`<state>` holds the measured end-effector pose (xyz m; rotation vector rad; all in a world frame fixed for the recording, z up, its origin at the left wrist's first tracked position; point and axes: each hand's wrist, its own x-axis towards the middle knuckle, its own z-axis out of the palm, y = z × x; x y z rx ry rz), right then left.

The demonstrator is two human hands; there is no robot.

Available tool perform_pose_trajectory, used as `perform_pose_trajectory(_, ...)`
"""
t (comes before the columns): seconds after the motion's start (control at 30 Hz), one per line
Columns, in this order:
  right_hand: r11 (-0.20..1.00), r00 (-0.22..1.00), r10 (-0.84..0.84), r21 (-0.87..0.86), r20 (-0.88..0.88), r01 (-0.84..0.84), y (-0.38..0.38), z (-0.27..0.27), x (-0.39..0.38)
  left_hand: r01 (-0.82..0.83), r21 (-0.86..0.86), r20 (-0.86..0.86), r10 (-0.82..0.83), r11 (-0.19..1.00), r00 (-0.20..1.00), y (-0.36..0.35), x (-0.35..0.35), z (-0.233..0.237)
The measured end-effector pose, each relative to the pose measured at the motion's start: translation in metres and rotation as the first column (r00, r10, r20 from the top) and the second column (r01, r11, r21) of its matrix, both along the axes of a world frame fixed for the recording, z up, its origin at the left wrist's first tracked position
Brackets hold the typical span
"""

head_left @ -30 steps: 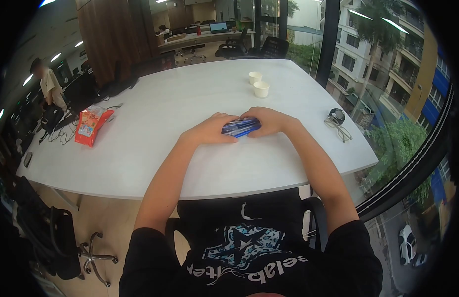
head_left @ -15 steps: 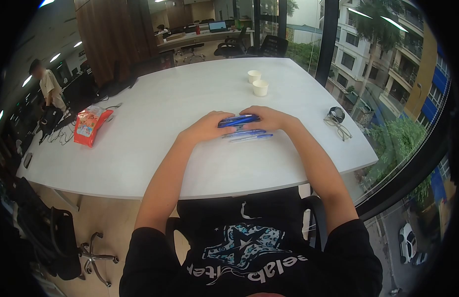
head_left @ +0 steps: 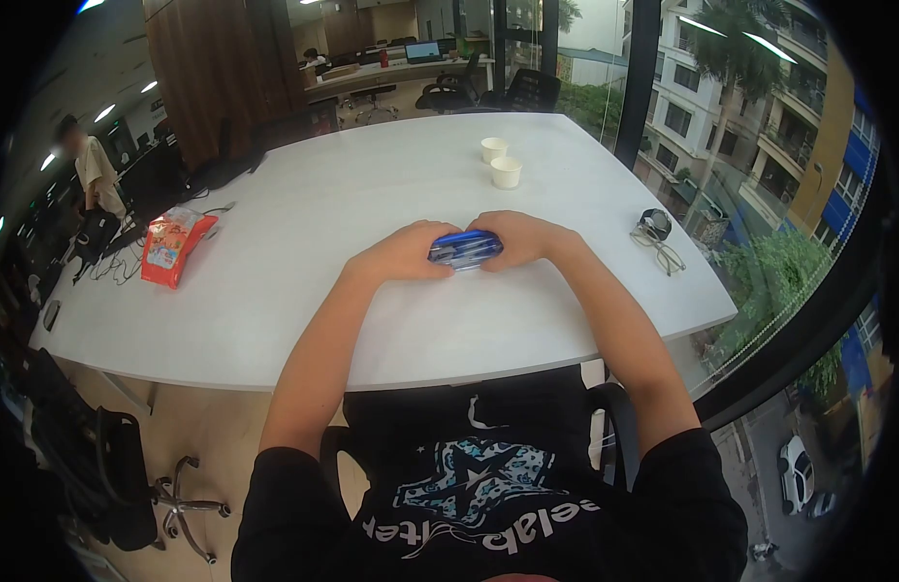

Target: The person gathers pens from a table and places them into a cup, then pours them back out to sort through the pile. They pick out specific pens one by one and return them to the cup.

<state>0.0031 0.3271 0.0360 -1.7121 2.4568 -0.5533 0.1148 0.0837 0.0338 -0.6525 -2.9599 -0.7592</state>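
Note:
A bundle of blue pens (head_left: 465, 249) lies sideways between my two hands, over the middle of the white table (head_left: 449, 330). My left hand (head_left: 411, 251) is closed around the bundle's left end, its thumb along the near side. Around the right end, my right hand (head_left: 513, 240) is closed in the same way. Only the middle of the pens shows; their ends are hidden by my fingers and palms. Beyond my hands stand two cream paper cups (head_left: 506, 174), one behind the other.
A red snack bag (head_left: 173, 247) sits at the table's left, near some cables. Toward the right edge lie a dark watch (head_left: 655, 223) and a pair of glasses (head_left: 666, 255). A person (head_left: 96, 175) stands at the far left with a black bag. A tall window borders the right side.
The loose pens that lay on the near side are now gathered into the bundle. Both hands have closed on its ends, and the right hand has shifted slightly.

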Motion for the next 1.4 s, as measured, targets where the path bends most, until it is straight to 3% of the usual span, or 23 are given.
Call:
perform_pose_trajectory(0.13, 0.999, 0.998, -0.034, 0.042, 0.057, 0.032, 0.000, 0.005, 0.003, -0.021, 0.030, -0.051, 0.022, 0.999, 0.998, 0.001, 0.001, 0.001)
perform_pose_trajectory(0.33, 0.991, 0.971, -0.065, -0.099, 0.231, 0.090, 0.002, -0.002, -0.010, -0.072, 0.134, -0.043, 0.079, 0.988, 0.996, -0.002, -0.004, -0.001)
perform_pose_trajectory(0.43, 0.984, 0.984, -0.064, -0.154, 0.165, 0.089, 0.002, -0.008, -0.015, -0.056, 0.133, -0.001, 0.056, 0.990, 0.998, -0.011, -0.011, -0.009)
perform_pose_trajectory(0.53, 0.994, 0.984, -0.077, -0.068, 0.160, 0.089, 0.003, -0.009, -0.013, -0.045, 0.074, 0.045, 0.041, 0.996, 0.998, -0.012, -0.011, -0.014)
perform_pose_trajectory(0.6, 1.000, 0.996, 0.013, 0.003, 0.089, -0.014, 0.004, -0.006, -0.011, -0.059, 0.022, 0.058, 0.058, 0.998, 0.997, -0.013, -0.011, -0.016)
perform_pose_trajectory(0.8, 0.999, 0.999, 0.017, 0.040, -0.030, -0.016, 0.000, -0.006, -0.010, -0.020, -0.013, 0.177, 0.022, 1.000, 0.984, -0.003, 0.003, 0.000)
perform_pose_trajectory(0.97, 1.000, 0.998, -0.020, 0.009, -0.067, 0.021, 0.000, -0.010, -0.006, -0.009, -0.037, 0.050, 0.010, 0.999, 0.999, -0.005, -0.006, -0.016)
perform_pose_trajectory(1.2, 0.997, 0.996, -0.074, 0.005, -0.049, 0.075, -0.001, -0.006, -0.005, -0.028, -0.029, 0.021, 0.029, 0.999, 0.999, 0.000, -0.003, -0.011)
perform_pose_trajectory(1.4, 0.999, 0.998, -0.036, -0.023, -0.046, 0.035, 0.001, 0.001, 0.000, -0.029, 0.015, -0.098, 0.030, 0.999, 0.995, 0.002, -0.003, -0.004)
